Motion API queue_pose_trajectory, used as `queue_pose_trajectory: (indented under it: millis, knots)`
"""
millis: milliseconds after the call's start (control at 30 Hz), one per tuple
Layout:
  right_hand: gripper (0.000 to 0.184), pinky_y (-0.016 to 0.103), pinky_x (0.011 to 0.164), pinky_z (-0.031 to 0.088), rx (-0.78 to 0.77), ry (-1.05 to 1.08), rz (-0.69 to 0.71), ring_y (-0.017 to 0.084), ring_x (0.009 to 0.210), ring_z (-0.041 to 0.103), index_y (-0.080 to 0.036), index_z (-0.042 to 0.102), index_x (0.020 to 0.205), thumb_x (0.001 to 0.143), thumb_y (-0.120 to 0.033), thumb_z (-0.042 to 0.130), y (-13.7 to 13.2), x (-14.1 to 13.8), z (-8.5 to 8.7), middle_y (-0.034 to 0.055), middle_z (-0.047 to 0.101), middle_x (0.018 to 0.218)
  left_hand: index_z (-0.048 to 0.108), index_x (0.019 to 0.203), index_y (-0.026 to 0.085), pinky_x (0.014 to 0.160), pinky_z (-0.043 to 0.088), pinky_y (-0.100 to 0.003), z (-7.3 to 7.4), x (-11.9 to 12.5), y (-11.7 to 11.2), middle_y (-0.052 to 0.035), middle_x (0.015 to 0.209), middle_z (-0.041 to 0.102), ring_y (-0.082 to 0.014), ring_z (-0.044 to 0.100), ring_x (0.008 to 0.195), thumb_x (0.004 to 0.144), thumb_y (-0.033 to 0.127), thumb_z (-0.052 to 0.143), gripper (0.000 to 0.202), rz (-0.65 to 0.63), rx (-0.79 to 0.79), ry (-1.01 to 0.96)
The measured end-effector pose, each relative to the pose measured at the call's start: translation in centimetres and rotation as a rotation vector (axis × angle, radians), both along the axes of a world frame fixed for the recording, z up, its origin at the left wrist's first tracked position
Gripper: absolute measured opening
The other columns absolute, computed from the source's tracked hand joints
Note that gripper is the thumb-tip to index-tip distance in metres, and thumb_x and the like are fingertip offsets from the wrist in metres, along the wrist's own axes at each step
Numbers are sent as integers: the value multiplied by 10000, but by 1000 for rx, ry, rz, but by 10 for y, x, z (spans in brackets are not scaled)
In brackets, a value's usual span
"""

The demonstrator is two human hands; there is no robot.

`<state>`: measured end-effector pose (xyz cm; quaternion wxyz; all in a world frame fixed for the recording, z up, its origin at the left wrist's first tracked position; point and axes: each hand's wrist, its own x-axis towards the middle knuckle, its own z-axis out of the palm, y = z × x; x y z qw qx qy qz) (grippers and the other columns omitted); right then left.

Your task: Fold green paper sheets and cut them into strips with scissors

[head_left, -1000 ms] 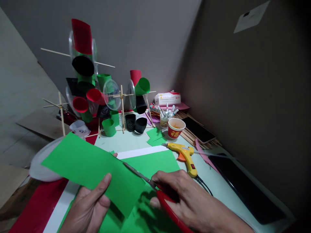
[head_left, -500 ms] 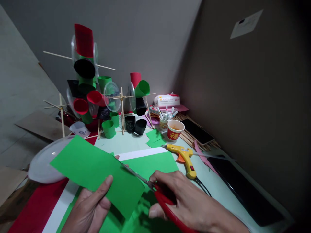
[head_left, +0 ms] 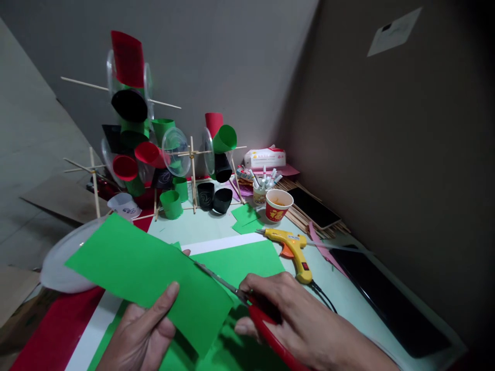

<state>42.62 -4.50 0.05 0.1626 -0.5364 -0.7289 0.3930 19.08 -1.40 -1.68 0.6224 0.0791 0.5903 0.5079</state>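
Observation:
My left hand (head_left: pixel 149 327) pinches a green sheet of paper (head_left: pixel 154 273) at its lower edge, thumb on top and fingers behind. The sheet is tilted above the table. My right hand (head_left: pixel 286 309) grips red-handled scissors (head_left: pixel 266 330), whose metal blades lie along the sheet's upper right edge and point up and left. Under both hands lies a larger green sheet (head_left: pixel 240 263) with a white strip along its far side. Beyond my right hand rests a yellow hot glue gun (head_left: pixel 292 247).
At the back left stands a stick frame (head_left: pixel 192 180) bearing clear plastic discs and coloured paper tubes. A red paper cup (head_left: pixel 278 206), a cup of markers (head_left: pixel 263 188), thin wooden sticks and a phone (head_left: pixel 315 206) sit farther right. A black tray-like object (head_left: pixel 390 304) lies at right.
The paper's far left corner has shifted slightly left, and the view has moved a little. Both hands keep their holds, with the blades still along the paper's edge.

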Motion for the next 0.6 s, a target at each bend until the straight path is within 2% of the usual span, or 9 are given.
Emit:
queue_pose_trajectory:
  millis: [100,167,300,433,533,600]
  knots:
    - [426,288,721,399,14,-7,5,225,861,551,-246,626,1002,949,-663,563,2,-1,0,27,617,825,440,422,215,346,479,-210,0,0,0,101,454,390,-66,442,385,134,155,1033,661,39,-39,-51]
    - [422,281,694,385,32,-10,12,214,825,548,-239,623,991,948,-656,572,3,-2,2,24,620,814,434,417,219,317,446,-205,2,1,0,98,455,388,-63,426,381,140,161,1031,660,34,-29,-49]
    - [426,265,639,367,43,-10,11,209,804,563,-228,616,1001,917,-645,629,5,-4,7,27,634,822,452,388,216,223,313,-214,9,4,0,106,413,350,-34,301,334,59,169,1012,651,10,-52,-9]
    - [437,258,606,362,46,-37,21,196,750,554,-221,580,950,864,-634,692,4,-5,13,10,606,772,443,363,216,241,329,-191,12,7,0,105,411,339,-27,293,360,82,173,1003,628,40,-50,33]
    - [455,257,596,361,60,-35,29,186,733,542,-226,557,929,846,-649,702,3,-5,14,-1,600,779,466,345,208,247,313,-187,7,5,0,103,417,319,-22,264,376,81,175,994,591,12,-36,47]
    - [451,258,598,365,60,-20,36,180,724,537,-229,551,927,859,-654,686,2,-5,14,-11,595,763,531,375,207,291,369,-197,-2,0,-1,100,432,315,-40,288,399,112,154,990,532,-31,3,52]
